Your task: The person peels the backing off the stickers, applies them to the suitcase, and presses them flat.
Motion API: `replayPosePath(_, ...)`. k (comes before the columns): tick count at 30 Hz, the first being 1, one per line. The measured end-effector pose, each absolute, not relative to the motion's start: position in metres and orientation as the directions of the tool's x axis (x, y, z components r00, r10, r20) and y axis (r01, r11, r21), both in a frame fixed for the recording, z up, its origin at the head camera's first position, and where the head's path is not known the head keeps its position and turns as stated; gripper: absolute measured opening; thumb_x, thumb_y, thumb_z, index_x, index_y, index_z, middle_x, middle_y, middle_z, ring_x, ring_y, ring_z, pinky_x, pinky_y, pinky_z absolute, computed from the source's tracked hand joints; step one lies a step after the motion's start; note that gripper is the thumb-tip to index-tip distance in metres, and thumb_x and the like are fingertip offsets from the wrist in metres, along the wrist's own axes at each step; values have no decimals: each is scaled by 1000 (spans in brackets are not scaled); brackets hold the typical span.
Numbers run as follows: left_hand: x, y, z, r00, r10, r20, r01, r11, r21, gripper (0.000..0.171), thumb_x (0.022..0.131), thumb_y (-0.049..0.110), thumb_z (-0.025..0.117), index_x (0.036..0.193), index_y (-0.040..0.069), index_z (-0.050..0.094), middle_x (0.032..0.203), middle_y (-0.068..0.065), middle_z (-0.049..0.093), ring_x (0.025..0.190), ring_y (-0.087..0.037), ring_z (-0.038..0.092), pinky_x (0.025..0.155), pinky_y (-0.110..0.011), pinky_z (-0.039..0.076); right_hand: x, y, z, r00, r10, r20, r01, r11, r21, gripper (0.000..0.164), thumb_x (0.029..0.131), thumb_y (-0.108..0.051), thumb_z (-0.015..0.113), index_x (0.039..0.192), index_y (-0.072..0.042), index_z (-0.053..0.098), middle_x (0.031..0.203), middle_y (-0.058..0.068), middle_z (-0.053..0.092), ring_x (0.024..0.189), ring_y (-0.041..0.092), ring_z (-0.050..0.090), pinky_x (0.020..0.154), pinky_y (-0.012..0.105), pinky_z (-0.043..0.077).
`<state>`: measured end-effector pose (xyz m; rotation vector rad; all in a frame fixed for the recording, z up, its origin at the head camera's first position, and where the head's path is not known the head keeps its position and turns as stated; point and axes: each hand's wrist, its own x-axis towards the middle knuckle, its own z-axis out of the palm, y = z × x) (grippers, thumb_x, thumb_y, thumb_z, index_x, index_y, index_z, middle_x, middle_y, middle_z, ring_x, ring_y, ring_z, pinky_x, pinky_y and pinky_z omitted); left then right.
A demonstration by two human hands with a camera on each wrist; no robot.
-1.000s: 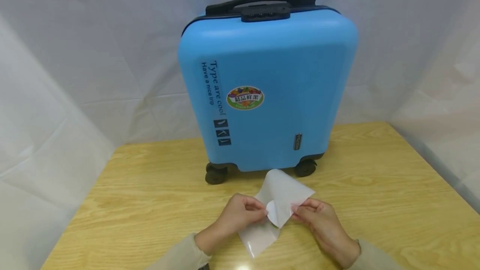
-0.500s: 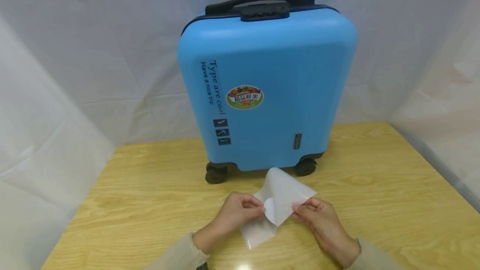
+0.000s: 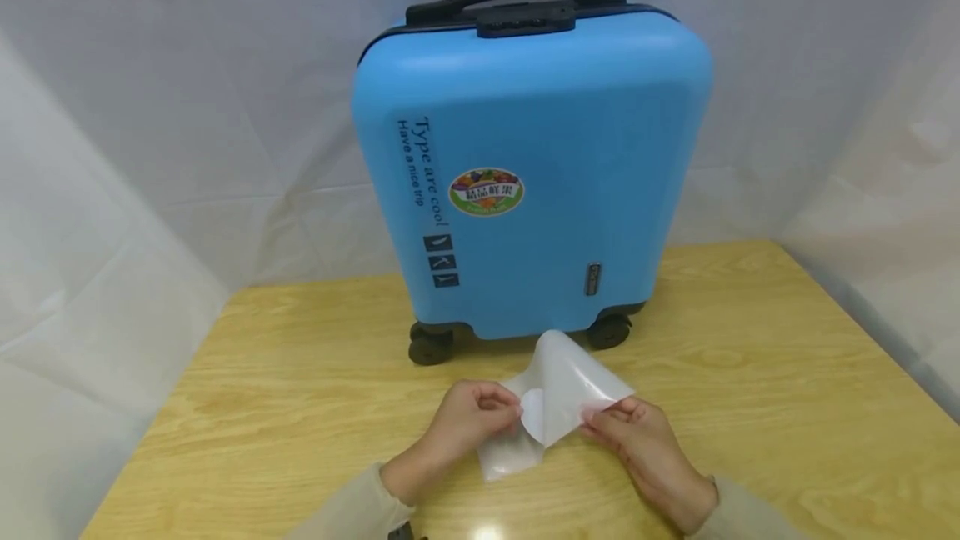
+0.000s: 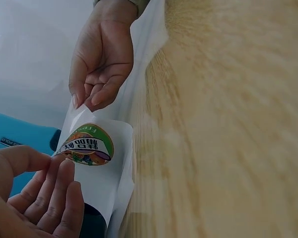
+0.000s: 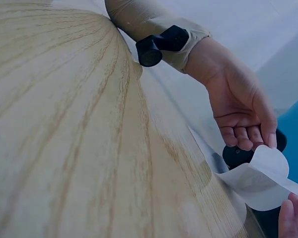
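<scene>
My left hand pinches the edge of a round sticker between thumb and forefinger. The sticker's white back faces the head camera; its fruit print shows in the left wrist view. A whitish backing sheet curls upward, part of the sticker still lying against it. My right hand pinches the sheet's right corner. In the right wrist view the left hand holds the lifted sticker edge, while only some fingers of the right hand show at the lower right.
Behind the hands a blue suitcase stands upright on the wooden table, with a similar oval fruit sticker on its front. White cloth hangs around the table. A black device is strapped to the left wrist.
My left hand has moved slightly left and away from me with the sticker's edge. The sheet's lower end has risen in view. My right hand stays nearly in place, gripping the corner.
</scene>
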<state>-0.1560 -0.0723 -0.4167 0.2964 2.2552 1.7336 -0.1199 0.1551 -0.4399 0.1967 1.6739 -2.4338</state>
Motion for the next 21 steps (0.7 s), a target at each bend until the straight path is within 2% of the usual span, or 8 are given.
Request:
replayPosePath(9, -155, -78, -416, -948, 298, -110, -28, 266, 964, 15, 82, 8, 70, 88, -5, 69, 71, -5, 68, 64, -11, 63, 61, -27, 52, -121, 150, -436, -962, -8, -272, 260, -322, -910, 32, 83, 10, 60, 112, 16, 49, 86, 8, 68, 78, 14, 66, 75, 28, 56)
replayPosePath(14, -157, -81, -416, -951, 288, -116, -37, 263, 964, 16, 83, 10, 69, 89, -5, 69, 71, -5, 68, 64, -11, 62, 59, -27, 50, -121, 150, -437, -965, 6, -260, 245, -324, -914, 36, 82, 12, 58, 115, 19, 46, 88, 10, 67, 80, 15, 66, 77, 29, 56)
replayPosePath(18, -158, -84, -415, -953, 277, -120, -50, 248, 967, 16, 84, 9, 69, 90, -6, 69, 71, -5, 67, 64, -9, 62, 60, -24, 51, -121, 151, -436, -971, -3, -237, 225, -336, -915, 34, 83, 12, 58, 114, 18, 48, 87, 9, 67, 80, 14, 66, 78, 29, 55)
replayPosePath(21, -158, -85, -414, -953, 275, -131, -63, 242, 968, 16, 84, 8, 68, 91, -7, 68, 72, -4, 67, 64, -8, 61, 61, -24, 52, -120, 152, -435, -973, 2, -230, 215, -347, -913, 24, 83, 12, 58, 107, 14, 54, 84, 8, 67, 78, 14, 67, 78, 29, 55)
